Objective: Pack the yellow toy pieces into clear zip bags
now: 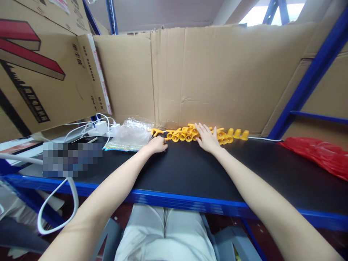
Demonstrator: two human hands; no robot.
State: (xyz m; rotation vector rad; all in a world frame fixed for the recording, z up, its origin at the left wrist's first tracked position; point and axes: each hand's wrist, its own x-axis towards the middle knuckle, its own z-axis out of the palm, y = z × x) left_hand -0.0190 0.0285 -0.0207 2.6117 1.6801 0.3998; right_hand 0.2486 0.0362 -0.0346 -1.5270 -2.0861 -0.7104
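A row of small yellow plastic pieces with cup-shaped ends (189, 137) lies along the back of the black tabletop (190, 166). My right hand (208, 139) rests on this pile with its fingers spread. To the left, my left hand (158, 144) is curled closed on the tabletop; what its fingers hold, if anything, is hidden. Just behind that hand is a branched yellow piece (156, 131). At the pile's right end, several yellow cups (237, 133) stand upright side by side.
Clear plastic bags (130, 135) lie left of my left hand. Beyond them are white chargers (101, 127) with cables and a phone (88, 139). A red plastic bag (315, 152) lies at the right. A cardboard wall (217, 79) stands behind; a blue metal edge (190, 201) runs along the front.
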